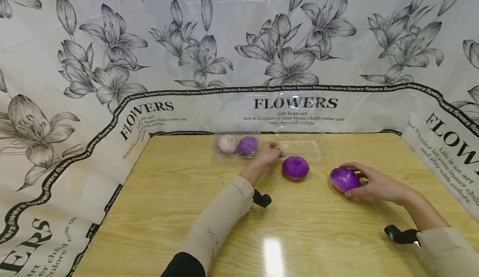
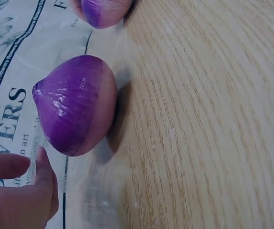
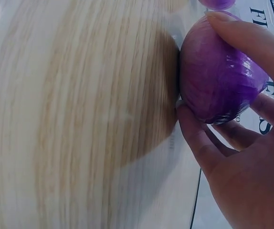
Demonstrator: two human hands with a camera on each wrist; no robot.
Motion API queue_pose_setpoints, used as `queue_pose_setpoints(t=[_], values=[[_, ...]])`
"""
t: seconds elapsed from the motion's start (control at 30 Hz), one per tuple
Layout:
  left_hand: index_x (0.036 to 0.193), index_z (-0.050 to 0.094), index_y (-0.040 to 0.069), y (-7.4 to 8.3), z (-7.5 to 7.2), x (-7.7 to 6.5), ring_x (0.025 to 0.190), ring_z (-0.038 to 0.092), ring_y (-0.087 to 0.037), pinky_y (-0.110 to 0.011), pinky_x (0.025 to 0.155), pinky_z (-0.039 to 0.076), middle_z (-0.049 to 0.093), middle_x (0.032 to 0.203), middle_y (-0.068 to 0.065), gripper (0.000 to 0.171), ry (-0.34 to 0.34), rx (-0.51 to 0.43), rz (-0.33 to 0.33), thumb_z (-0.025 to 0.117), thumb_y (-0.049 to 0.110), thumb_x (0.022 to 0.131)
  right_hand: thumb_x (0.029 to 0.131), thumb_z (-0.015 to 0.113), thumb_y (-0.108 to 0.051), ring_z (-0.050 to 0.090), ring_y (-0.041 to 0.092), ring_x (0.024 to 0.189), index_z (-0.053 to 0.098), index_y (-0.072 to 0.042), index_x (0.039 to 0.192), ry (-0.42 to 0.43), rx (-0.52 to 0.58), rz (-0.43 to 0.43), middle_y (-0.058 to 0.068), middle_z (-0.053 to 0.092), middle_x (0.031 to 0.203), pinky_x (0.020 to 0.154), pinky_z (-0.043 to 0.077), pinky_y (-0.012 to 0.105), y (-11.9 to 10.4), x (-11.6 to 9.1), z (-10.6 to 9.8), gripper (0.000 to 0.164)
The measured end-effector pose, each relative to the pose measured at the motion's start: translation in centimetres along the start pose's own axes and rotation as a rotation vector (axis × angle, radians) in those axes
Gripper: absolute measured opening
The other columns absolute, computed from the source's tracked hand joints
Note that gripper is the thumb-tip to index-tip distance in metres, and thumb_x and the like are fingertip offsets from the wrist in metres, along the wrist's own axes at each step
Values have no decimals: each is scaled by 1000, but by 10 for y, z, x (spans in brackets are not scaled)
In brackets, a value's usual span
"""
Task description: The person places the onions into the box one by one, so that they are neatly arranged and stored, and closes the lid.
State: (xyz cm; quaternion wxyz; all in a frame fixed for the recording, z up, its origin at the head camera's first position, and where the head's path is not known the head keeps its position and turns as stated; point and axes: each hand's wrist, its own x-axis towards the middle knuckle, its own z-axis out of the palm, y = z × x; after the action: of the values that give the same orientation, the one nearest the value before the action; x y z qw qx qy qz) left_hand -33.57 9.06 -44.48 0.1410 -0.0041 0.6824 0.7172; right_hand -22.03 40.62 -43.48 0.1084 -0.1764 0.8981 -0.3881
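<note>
My right hand [image 1: 378, 184] grips a glossy purple onion [image 1: 344, 179], with the thumb on one side and the fingers round the other in the right wrist view. Whether that onion touches the table cannot be told. A second purple onion [image 1: 295, 168] rests on the table between the two hands. My left hand [image 1: 270, 152] pinches the left edge of a clear plastic box [image 1: 301, 149] whose lid stands raised behind it. In the left wrist view, the thumb and forefinger tips [image 2: 42, 164] nearly meet at that thin transparent edge. The box's outline is faint.
Left of the left hand stands another clear plastic box [image 1: 224, 155], holding a white onion [image 1: 227, 144] and a purple onion [image 1: 248, 145]. A flower-printed cloth [image 1: 209, 110] hangs along the back and sides of the wooden table [image 1: 179, 210]. Black wrist mounts stick out from both sleeves.
</note>
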Motion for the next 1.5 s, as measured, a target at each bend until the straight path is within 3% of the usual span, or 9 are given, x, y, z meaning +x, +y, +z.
queue_pose_setpoints(t=[0.1, 0.27, 0.5, 0.8, 1.0, 1.07, 1.2, 1.5], values=[[145, 40, -16, -1, -1, 3, 103, 64, -32, -39, 99, 60, 56, 107, -18, 57, -7, -56, 0, 52, -21, 90, 84, 86, -20, 51, 52, 124, 44, -2, 146, 7, 5, 16, 30, 46, 140, 85, 57, 21, 0, 2, 0, 77], [144, 40, -16, -1, -1, 3, 106, 62, -34, -41, 102, 58, 51, 96, -10, 55, -11, -68, -1, 50, -21, 91, 84, 86, -19, 54, 50, 121, 42, 2, 147, 15, -22, 8, 32, 46, 139, 85, 58, 21, -3, 4, -1, 80], [144, 41, -16, 0, 0, 1, 91, 58, -21, -43, 104, 57, 49, 90, -6, 55, -6, -86, -5, 51, -21, 90, 85, 86, -22, 54, 49, 122, 39, 3, 150, 61, -74, -1, 31, 49, 139, 88, 58, 24, -18, 8, -6, 84], [142, 43, -15, 2, 0, 0, 89, 59, -20, -40, 101, 59, 50, 93, -6, 54, 15, -53, 7, 53, -21, 89, 85, 86, -27, 57, 46, 120, 41, -1, 151, 114, -119, -6, 26, 54, 136, 84, 59, 30, -42, 28, -10, 85], [143, 42, -15, 2, 1, -1, 93, 61, -24, -41, 102, 58, 51, 94, -7, 53, 7, -49, -5, 51, -20, 91, 86, 85, -25, 56, 50, 120, 38, 2, 153, 186, -121, -20, 31, 49, 141, 94, 59, 57, -53, 45, -9, 87], [143, 43, -15, 2, 1, -1, 95, 62, -25, -41, 102, 58, 51, 95, -7, 52, 6, -50, -6, 51, -20, 92, 86, 85, -22, 55, 51, 120, 37, 3, 153, 212, -121, -21, 32, 48, 143, 96, 57, 62, -54, 50, -8, 86], [143, 43, -14, 3, 1, -1, 98, 63, -27, -41, 103, 58, 52, 98, -10, 50, 0, -52, -6, 51, -19, 93, 86, 85, -22, 55, 51, 120, 38, 2, 153, 235, -119, -19, 33, 47, 143, 97, 56, 63, -55, 60, -6, 86], [143, 41, -16, 2, 0, -1, 101, 63, -29, -43, 105, 56, 52, 129, -31, 51, -18, -53, -4, 51, -19, 93, 85, 86, -26, 56, 50, 120, 37, 2, 154, 276, -85, -33, 32, 49, 142, 97, 57, 60, -62, 78, 3, 88]])
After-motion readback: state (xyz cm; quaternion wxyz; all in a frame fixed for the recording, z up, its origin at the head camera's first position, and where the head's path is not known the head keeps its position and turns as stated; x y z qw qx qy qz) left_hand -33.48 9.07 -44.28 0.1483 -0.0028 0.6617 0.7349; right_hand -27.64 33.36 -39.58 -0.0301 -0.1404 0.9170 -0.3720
